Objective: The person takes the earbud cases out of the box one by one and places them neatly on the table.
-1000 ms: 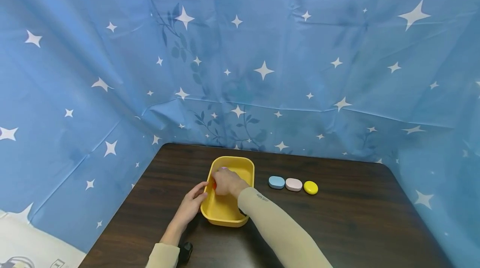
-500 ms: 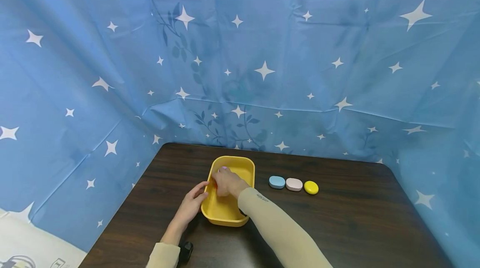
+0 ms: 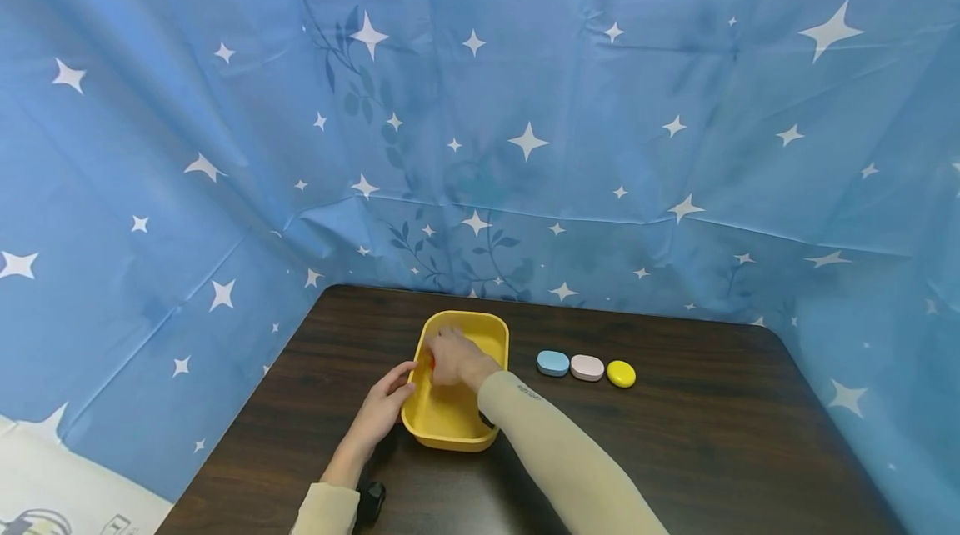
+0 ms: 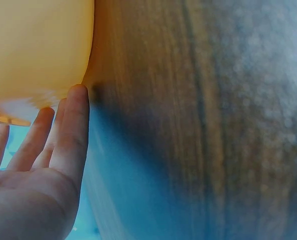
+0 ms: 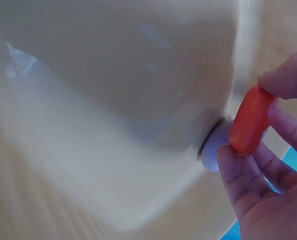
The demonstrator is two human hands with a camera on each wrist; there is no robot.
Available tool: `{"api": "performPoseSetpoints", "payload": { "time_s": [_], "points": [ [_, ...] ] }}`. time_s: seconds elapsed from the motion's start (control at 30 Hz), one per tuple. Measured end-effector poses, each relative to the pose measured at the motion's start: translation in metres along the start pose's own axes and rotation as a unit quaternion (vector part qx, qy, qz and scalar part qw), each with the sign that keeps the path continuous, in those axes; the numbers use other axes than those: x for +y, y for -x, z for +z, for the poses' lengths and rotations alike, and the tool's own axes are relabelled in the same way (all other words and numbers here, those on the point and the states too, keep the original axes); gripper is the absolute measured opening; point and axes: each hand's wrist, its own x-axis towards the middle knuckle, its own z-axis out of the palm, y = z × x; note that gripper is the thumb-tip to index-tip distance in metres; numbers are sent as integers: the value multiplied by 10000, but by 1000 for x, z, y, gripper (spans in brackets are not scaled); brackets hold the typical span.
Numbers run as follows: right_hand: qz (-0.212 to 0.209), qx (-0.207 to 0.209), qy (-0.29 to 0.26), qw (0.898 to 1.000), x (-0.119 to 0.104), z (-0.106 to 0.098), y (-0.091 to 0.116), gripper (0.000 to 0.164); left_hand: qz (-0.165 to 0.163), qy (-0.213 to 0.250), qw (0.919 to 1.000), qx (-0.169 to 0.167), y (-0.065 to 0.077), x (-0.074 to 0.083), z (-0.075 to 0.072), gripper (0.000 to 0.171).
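Nearest: two beige sleeves, the left one [image 3: 327, 510] with a dark wrist device [image 3: 371, 503] beside it, the right one [image 3: 566, 456] angling in over the container's right side. Left hand [image 3: 378, 410] touches the outer left side of the yellow container [image 3: 450, 442], fingers extended and not wrapped round anything; probably there to steady it. Container stands upright on the dark wood table [image 3: 697, 435], topless, long side running away from the person, likely so the right hand can reach in from above. Right hand [image 3: 453, 358] is inside, toward the far left part, fingers curled, gripping the orange-red piece [image 5: 251, 120]: thumb at one end, fingertip at the other, an end-to-end pinch that seems to leave its broad side free. Whether that piece also rests on the container's floor, can't tell. Also inside: a lilac piece [image 5: 216, 147] by the wall, just beyond the orange-red one; contact between the two unclear, and the head view hides it behind the hand. Outside, right of the container, three rounded pieces sit in a row, blue [image 3: 552, 363], pale pink [image 3: 587, 367], yellow [image 3: 621, 374], close together, apparently spaced on purpose. Farthest back, the blue star-print curtain [image 3: 480, 143].
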Motion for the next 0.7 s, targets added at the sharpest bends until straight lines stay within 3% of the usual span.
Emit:
{"api": "performPoseSetpoints", "payload": {
  "time_s": [0.3,0.7],
  "points": [
    [-74,140,-373,9992,2,-9,2,30,25,-41,10000,8,1,1,-1,43],
    [-115,446,-756,9961,6,-15,4,35,-51,-121,9999,52,-1,-1,-1,43]
  ]
}}
